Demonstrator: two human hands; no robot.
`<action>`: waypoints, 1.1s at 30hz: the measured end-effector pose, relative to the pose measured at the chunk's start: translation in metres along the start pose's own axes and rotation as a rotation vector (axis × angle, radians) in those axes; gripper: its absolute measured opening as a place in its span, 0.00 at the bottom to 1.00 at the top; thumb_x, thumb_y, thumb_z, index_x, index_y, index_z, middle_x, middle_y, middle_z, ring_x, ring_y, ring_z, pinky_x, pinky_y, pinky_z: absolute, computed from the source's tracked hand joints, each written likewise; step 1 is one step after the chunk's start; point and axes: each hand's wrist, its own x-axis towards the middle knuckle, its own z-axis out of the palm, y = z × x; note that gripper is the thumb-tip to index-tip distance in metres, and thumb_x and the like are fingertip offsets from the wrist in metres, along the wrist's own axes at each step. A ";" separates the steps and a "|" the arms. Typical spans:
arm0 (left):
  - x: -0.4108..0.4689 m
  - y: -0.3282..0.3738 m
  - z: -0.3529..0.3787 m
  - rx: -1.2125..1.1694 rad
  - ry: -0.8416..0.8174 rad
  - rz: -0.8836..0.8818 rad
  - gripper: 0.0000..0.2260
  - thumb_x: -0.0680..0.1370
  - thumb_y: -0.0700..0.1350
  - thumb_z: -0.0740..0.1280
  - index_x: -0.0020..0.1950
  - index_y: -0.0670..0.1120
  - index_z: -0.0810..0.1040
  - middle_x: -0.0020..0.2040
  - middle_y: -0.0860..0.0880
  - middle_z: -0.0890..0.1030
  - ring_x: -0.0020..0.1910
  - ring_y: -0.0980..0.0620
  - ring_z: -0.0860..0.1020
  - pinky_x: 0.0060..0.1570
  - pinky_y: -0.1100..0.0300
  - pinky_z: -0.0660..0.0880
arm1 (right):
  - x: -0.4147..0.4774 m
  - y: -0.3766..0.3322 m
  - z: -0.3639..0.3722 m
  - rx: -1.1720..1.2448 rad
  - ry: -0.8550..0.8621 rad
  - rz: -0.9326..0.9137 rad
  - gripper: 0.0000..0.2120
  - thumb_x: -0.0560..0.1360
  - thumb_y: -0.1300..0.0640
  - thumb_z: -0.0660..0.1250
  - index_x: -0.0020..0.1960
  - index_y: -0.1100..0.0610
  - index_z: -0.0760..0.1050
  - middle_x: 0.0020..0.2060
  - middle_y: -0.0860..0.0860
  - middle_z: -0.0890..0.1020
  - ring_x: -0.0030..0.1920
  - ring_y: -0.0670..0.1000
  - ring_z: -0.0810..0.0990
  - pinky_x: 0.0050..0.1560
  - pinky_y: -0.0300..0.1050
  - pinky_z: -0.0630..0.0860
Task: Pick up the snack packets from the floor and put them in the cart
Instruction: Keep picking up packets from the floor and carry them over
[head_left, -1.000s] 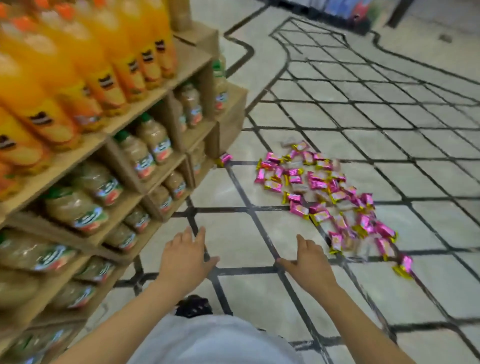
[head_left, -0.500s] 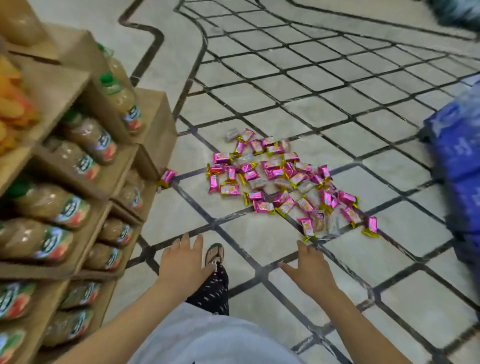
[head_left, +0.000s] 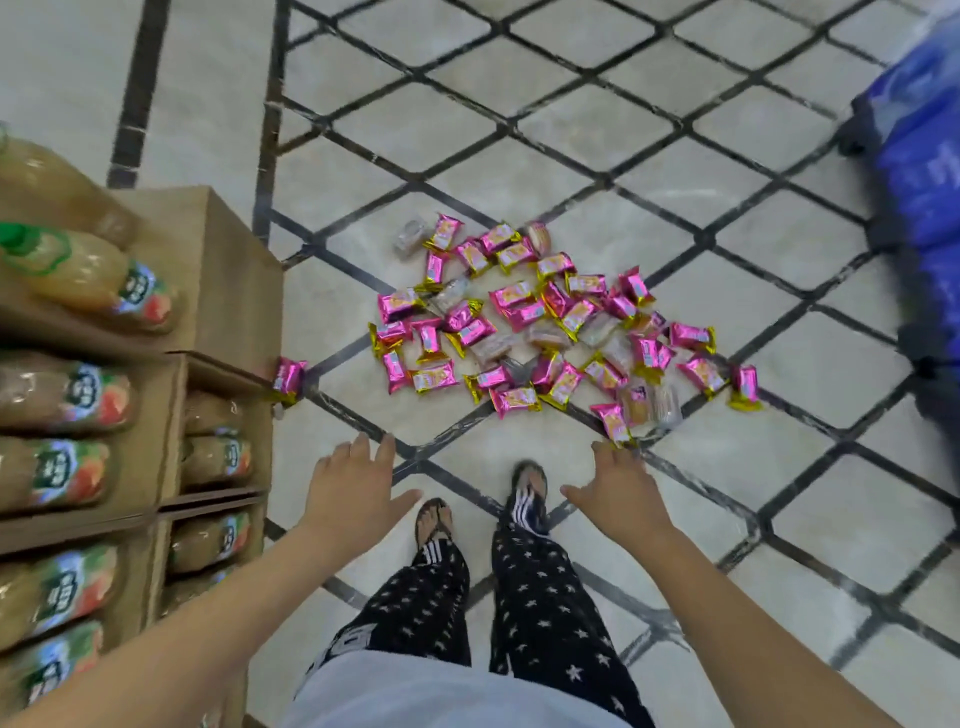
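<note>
Nearer now, pink-and-gold snack packets (head_left: 524, 312) lie scattered; left hand (head_left: 348, 499) and right hand (head_left: 618, 499) spread empty.

No text is legible: the labels on the juice bottles (head_left: 88, 280) in the cardboard shelf (head_left: 228, 270) are blurred, the print on the snack packets (head_left: 514, 301) right of the shelf is too small, and the white marks on the blue bag (head_left: 924, 171) farther right are smeared.
</note>
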 end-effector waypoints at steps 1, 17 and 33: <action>0.013 0.003 -0.001 0.003 -0.013 0.004 0.37 0.78 0.69 0.53 0.79 0.47 0.54 0.76 0.41 0.64 0.72 0.42 0.66 0.66 0.50 0.68 | 0.014 0.006 -0.002 0.002 -0.026 0.003 0.34 0.76 0.38 0.63 0.73 0.58 0.61 0.65 0.58 0.72 0.66 0.60 0.69 0.61 0.52 0.69; 0.251 0.018 0.040 -0.186 -0.184 -0.231 0.34 0.77 0.66 0.59 0.76 0.47 0.61 0.69 0.44 0.73 0.64 0.42 0.73 0.57 0.48 0.74 | 0.273 0.045 0.008 -0.238 -0.268 -0.166 0.35 0.78 0.38 0.60 0.75 0.58 0.58 0.67 0.59 0.70 0.68 0.60 0.69 0.63 0.52 0.71; 0.549 -0.015 0.349 -0.237 -0.088 -0.078 0.37 0.73 0.63 0.69 0.74 0.43 0.65 0.69 0.40 0.72 0.65 0.38 0.72 0.60 0.44 0.72 | 0.553 0.037 0.300 -0.282 -0.175 -0.292 0.39 0.75 0.42 0.69 0.77 0.58 0.57 0.74 0.57 0.63 0.74 0.59 0.59 0.73 0.52 0.59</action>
